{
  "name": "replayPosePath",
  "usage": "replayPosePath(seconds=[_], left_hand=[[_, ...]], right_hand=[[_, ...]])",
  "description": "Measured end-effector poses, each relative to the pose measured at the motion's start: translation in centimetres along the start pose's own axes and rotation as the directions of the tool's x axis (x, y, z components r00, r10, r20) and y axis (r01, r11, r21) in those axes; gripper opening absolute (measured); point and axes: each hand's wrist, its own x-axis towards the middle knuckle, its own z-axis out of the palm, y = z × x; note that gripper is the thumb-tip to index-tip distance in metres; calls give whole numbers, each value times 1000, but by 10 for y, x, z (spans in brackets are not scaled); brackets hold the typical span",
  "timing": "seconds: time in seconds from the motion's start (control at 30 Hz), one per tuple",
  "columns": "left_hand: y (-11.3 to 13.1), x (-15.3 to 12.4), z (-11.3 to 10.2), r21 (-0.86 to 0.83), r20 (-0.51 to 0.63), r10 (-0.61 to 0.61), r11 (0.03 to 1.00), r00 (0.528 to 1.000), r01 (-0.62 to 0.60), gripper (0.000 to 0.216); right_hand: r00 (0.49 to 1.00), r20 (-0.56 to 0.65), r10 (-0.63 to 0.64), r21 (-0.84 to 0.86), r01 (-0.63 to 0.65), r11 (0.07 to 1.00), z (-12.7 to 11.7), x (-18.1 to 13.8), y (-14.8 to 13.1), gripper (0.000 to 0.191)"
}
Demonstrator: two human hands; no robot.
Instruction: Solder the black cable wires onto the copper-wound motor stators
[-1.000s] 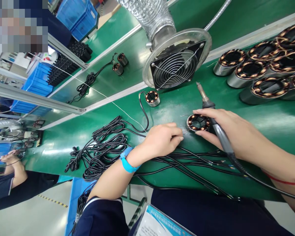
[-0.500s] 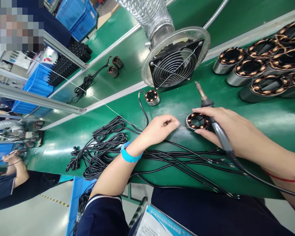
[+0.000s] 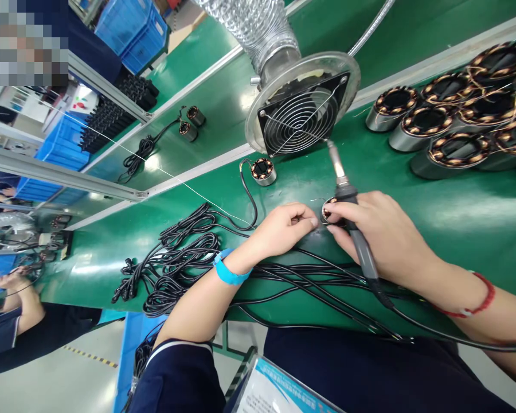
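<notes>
My right hand [image 3: 382, 235] is closed round a soldering iron [image 3: 364, 252], whose tip points up toward the fan. The thumb and forefinger of that hand also rest at a small copper-wound stator [image 3: 325, 213] on the bench, mostly hidden behind the fingers and the iron. Just left of the stator, my left hand [image 3: 284, 229] pinches a thin solder wire [image 3: 198, 194] that runs in from the upper left. Its fingertips come close to the stator's rim; whether they touch it I cannot tell.
A round fan hood [image 3: 301, 123] stands behind my hands. Larger stators [image 3: 425, 129] crowd the right, and a small wired stator [image 3: 263, 171] sits below the fan. Coiled black cables [image 3: 189, 252] lie left, their ends crossing before me. A co-worker's hands [image 3: 15, 281] are far left.
My right hand has shifted left, and the iron's tip has swung up and left toward the fan. Its fingers now cover most of the stator. My left hand has moved slightly right, nearer the stator.
</notes>
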Motion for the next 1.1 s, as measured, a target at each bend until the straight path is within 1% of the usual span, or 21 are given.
replayPosePath(seconds=[0.1, 0.17, 0.23, 0.27, 0.33, 0.4, 0.53, 0.63, 0.73, 0.8, 0.9, 1.0, 1.1], left_hand=[[-1, 0, -1, -39, 28, -4, 999, 1000, 5, 16], [-1, -1, -2, -40, 92, -26, 999, 995, 30, 16], [-1, -4, -5, 0, 169, -41, 999, 985, 42, 14], [0, -5, -6, 38, 188, -43, 999, 981, 36, 13], [1, -8, -9, 123, 165, -38, 992, 986, 18, 13], [2, -10, -12, 149, 94, -15, 989, 995, 0, 14], [-1, -8, -12, 43, 11, 12, 999, 1000, -12, 14], [-4, -5, -10, 4, 3, -5, 1000, 1000, 5, 12], [-3, -5, -10, -19, 1, -10, 1000, 1000, 10, 12], [-1, -5, -10, -53, -13, -7, 999, 1000, 7, 10], [2, -1, -7, -162, 25, -14, 987, 1000, 18, 11], [4, 7, -1, -306, 81, -56, 949, 995, 78, 18], [1, 12, 4, -368, 82, -72, 925, 994, 98, 20]], right_hand=[[998, 14, -68, -20, 68, 997, 2, 5, 0, 20], [995, 15, -94, -44, 94, 995, 3, 7, 2, 20], [993, 11, -115, -40, 115, 993, 3, 7, 4, 21], [992, 11, -123, -30, 124, 992, 4, 7, 5, 21], [990, 7, -142, -14, 142, 990, 5, 6, 7, 22], [987, 0, -158, -8, 158, 987, 6, 5, 8, 23], [989, 43, -145, 35, 143, 989, 7, 4, 7, 27], [993, 81, -91, 106, 82, 991, 2, 1, 6, 28], [998, 56, -28, 150, 19, 988, -4, -3, 8, 32], [999, 37, 10, 122, -15, 992, -7, -6, 12, 41], [998, 64, 20, 50, -23, 998, -5, -10, 19, 52], [993, 117, 23, 37, -27, 999, 0, -10, 23, 45], [993, 110, 50, 27, -53, 998, 5, -9, 24, 42]])
